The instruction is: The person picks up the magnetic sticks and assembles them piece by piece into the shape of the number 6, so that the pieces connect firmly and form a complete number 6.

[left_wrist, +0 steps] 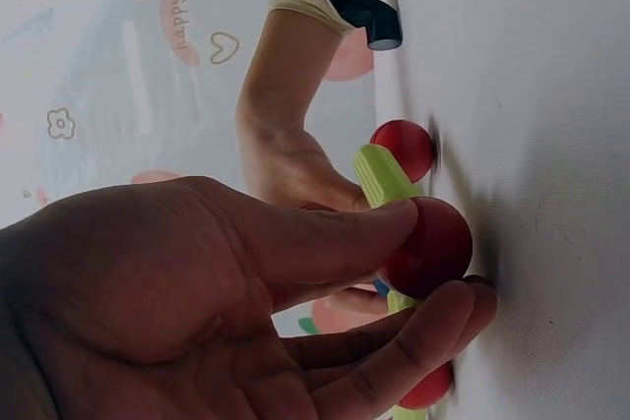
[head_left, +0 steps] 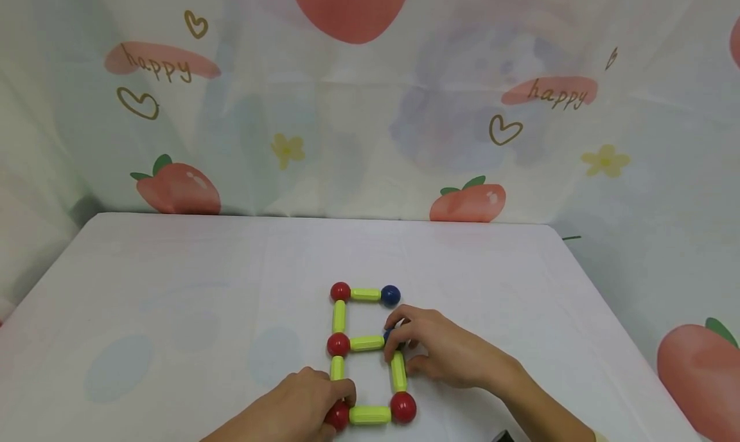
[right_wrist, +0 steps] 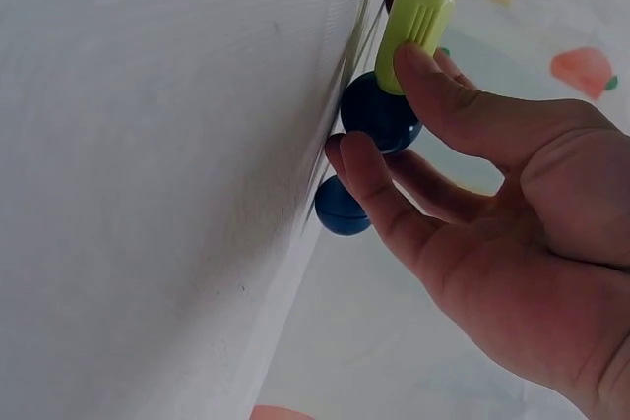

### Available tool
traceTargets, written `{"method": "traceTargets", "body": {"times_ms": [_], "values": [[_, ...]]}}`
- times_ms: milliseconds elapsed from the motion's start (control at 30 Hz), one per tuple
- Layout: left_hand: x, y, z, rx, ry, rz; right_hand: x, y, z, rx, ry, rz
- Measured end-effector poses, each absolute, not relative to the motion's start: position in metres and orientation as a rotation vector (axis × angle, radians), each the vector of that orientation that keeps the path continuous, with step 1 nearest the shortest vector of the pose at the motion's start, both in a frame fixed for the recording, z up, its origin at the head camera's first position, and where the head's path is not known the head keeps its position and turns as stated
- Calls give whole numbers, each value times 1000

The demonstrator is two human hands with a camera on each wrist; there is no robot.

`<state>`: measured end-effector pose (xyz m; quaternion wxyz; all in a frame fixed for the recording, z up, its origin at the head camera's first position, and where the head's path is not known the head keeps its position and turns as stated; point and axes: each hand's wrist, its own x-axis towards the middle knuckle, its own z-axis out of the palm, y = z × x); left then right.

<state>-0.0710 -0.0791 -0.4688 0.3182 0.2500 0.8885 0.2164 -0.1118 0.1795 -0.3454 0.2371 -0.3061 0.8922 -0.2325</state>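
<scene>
Yellow-green rods and balls lie joined on the table as a square, with an upper branch. My left hand (head_left: 303, 400) pinches the red ball (left_wrist: 430, 248) at the near left corner between thumb and fingers. At the middle right, my right hand (head_left: 442, 349) holds the dark blue ball (right_wrist: 379, 113) with its fingers, while its thumb rests on the adjoining yellow-green rod (right_wrist: 418, 27). That rod runs to another red ball (head_left: 403, 407) at the near right. In the head view, fingers partly hide the held blue ball.
Beyond the hands, a red ball (head_left: 340, 292), a yellow-green rod (head_left: 365, 294) and a second blue ball (head_left: 390, 295) form the top row. A white cloth covers the table (head_left: 173, 268). A printed curtain (head_left: 347, 108) hangs behind its far edge.
</scene>
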Motion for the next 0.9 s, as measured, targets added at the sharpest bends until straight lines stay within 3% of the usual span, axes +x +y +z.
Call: {"method": "traceTargets", "body": {"times_ms": [233, 333, 600, 900], "values": [[-68, -78, -465, 594, 2351, 597, -113, 178, -346, -861, 2451, -641], [-65, -77, -452, 578, 2372, 601, -115, 177, -347, -870, 2453, -636], [-51, -72, -373, 520, 2425, 563, -124, 175, -349, -892, 2446, -653], [-54, -72, -360, 399, 2416, 581, -136, 172, -350, -926, 2445, -649]]}}
